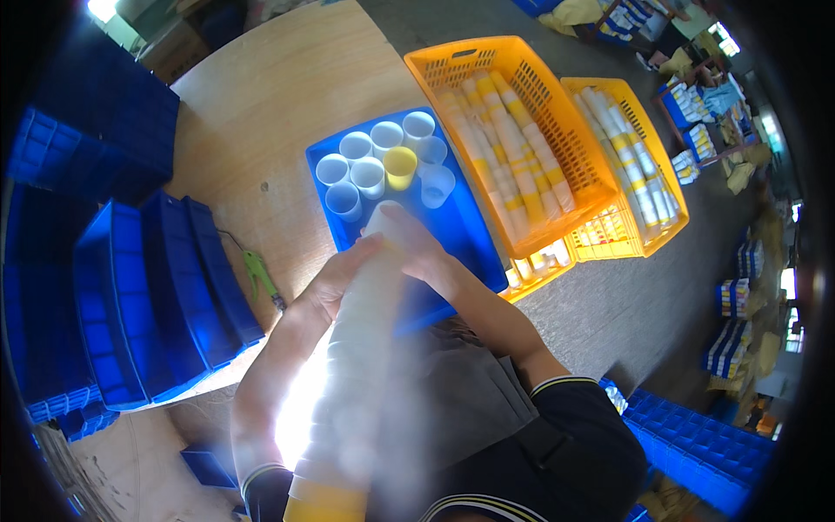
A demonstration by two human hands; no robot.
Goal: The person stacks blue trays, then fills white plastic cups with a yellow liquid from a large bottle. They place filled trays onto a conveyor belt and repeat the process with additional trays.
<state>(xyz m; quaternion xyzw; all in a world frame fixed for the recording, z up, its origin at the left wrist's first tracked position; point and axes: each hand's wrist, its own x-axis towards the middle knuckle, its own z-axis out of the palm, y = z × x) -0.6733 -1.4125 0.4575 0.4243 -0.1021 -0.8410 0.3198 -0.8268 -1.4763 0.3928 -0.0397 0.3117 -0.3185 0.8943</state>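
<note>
A long stack of nested cups (361,339), mostly white with yellow ones near its lower end, slants from my body up to a blue tray (470,235). My left hand (341,274) is wrapped round the stack near its top. From the other side my right hand (410,246) grips the same end, its fingers partly hidden by the cups. Beyond my hands, several loose white cups (356,146) stand upright in the tray, mouths up, around one yellow cup (400,165). The stack's near part is blurred and glaring.
A yellow crate (557,113) of bagged cup stacks stands right of the tray, with another yellow crate (670,187) beyond it. Blue bins (113,296) line the wooden table's left side. A green air gun (258,274) lies beside them. More blue bins (696,444) sit at lower right.
</note>
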